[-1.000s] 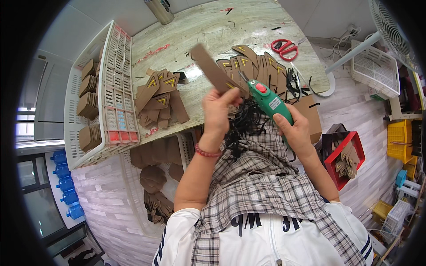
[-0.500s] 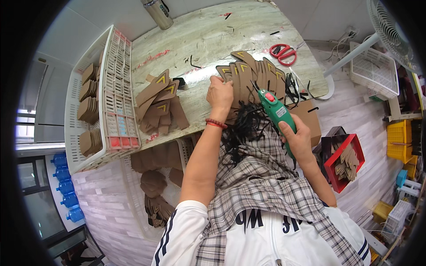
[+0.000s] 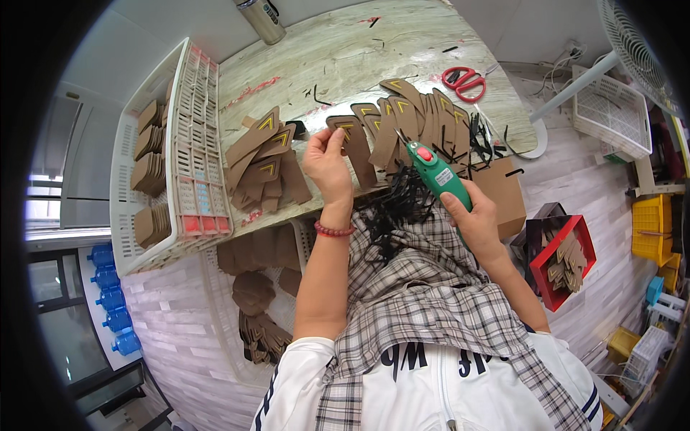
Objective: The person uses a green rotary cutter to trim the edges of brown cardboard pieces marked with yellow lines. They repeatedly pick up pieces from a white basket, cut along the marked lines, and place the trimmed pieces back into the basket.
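My left hand (image 3: 328,167) pinches the top corner of a flat brown strap-shaped piece (image 3: 361,159) with a yellow chevron, at the table's near edge. In my right hand (image 3: 477,215) is a green handheld electric cutter (image 3: 434,171) with a red button, its narrow metal tip pointing up and left. Just beyond that tip, similar brown pieces (image 3: 425,118) lie fanned out and overlapping. Left of my left hand, a loose pile of brown chevron pieces (image 3: 253,159) lies on the table. A tangle of black trimmings (image 3: 397,201) rests on my plaid apron below the cutter.
Red-handled scissors (image 3: 467,85) lie at the table's right. A white basket (image 3: 172,144) with stacked brown pieces stands at the left. At the right are a cardboard box (image 3: 499,192), a red box (image 3: 588,248) of brown pieces, and a fan (image 3: 636,50). A steel flask (image 3: 261,20) stands at the back.
My left hand has moved left, and the brown piece it pinches now stands apart from the fanned row. The cutter has shifted slightly left. The whole view has moved a little.
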Motion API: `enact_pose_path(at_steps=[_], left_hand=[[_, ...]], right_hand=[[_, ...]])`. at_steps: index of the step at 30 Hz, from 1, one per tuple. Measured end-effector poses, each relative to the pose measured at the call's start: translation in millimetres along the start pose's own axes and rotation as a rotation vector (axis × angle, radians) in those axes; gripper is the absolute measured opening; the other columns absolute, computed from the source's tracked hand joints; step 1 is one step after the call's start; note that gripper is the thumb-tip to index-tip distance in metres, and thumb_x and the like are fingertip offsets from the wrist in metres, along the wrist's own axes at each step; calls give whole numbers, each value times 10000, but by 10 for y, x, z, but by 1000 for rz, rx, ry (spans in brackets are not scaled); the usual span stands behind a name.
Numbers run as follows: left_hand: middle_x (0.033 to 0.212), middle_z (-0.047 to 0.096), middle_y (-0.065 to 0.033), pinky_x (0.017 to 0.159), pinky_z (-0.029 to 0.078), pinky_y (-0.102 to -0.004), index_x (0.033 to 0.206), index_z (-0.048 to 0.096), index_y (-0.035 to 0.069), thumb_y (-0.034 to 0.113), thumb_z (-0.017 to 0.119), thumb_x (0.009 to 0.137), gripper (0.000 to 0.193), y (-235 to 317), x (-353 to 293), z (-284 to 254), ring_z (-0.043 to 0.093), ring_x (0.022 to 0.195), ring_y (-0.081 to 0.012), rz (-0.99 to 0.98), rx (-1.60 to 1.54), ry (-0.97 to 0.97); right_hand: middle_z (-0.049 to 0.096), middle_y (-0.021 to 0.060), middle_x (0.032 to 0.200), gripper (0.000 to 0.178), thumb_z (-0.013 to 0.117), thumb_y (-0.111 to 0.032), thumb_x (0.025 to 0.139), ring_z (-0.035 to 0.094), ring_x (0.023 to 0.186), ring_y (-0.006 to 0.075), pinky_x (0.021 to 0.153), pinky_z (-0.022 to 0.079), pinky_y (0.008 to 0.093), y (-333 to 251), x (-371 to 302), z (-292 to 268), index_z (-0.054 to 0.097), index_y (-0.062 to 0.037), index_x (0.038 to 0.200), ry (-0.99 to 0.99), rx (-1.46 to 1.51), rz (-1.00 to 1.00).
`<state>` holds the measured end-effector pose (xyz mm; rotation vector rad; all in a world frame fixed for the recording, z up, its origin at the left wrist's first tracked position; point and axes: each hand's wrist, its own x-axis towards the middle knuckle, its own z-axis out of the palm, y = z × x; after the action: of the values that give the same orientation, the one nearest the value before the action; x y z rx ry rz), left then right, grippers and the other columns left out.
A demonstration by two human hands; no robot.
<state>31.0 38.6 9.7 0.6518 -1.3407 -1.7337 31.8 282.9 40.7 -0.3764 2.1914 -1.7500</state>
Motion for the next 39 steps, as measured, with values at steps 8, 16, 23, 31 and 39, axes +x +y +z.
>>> enact_pose_path(at_steps=[8,16,23,31,39], left_hand=[[809,652,-48,586,494,-240,911,622,3,38,654,849,78,373,-94,92,601,662,-109,-164,-303,-49],[805,657,-48,591,498,-254,901,612,17,48,649,855,66,276,-228,222,609,659,-122,-270,-384,-78],[814,672,-59,586,499,-255,894,618,16,44,643,858,52,207,-295,229,621,653,-122,-282,-378,-133],[813,679,-69,567,491,-244,888,626,2,28,646,847,53,169,-369,229,625,654,-121,-285,-322,-209],[817,670,-52,618,485,-211,920,643,-32,-4,653,830,94,212,-290,175,605,687,-90,-189,-206,-278]], right_hand=[[629,39,754,380,680,-273,860,541,651,79,587,448,241,-111,3,92,599,16,1092,-39,-54,-77],[599,17,724,366,672,-268,868,497,617,65,559,424,229,-127,-9,77,598,18,1084,-42,22,-80],[565,-5,694,363,672,-278,869,468,581,51,525,396,221,-125,-7,42,603,13,1075,-37,12,-57],[549,-19,685,376,672,-280,870,453,572,41,508,381,212,-163,26,16,599,13,1094,-20,39,-59],[533,-23,665,376,677,-272,866,451,563,33,498,370,202,-190,22,-54,597,15,1096,-48,19,-62]])
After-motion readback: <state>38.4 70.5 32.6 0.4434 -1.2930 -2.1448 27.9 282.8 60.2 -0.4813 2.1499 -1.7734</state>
